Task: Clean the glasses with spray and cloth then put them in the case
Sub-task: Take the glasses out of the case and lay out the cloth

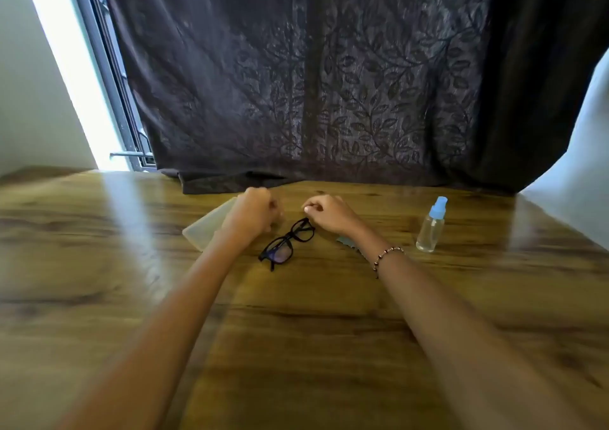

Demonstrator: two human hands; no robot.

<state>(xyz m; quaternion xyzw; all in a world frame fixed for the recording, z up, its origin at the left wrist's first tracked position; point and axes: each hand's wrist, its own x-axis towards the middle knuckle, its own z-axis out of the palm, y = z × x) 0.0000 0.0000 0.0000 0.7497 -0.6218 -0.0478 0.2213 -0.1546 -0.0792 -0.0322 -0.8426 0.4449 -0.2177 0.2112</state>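
Black-framed glasses (287, 243) lie on the wooden table (296, 330), between my two hands. My left hand (252, 212) hovers just left of them with fingers curled and nothing in it, partly covering a pale translucent case (204, 228). My right hand (326, 212), fingers curled too, sits just right of the glasses' far lens, apart from it. A grey cloth (346, 242) peeks out from under my right wrist. A clear spray bottle (431, 227) with a blue top stands upright to the right.
A dark leaf-patterned curtain (329, 83) hangs along the table's far edge. A bright window gap (75, 67) is at the far left. A beaded bracelet (387, 255) is on my right wrist.
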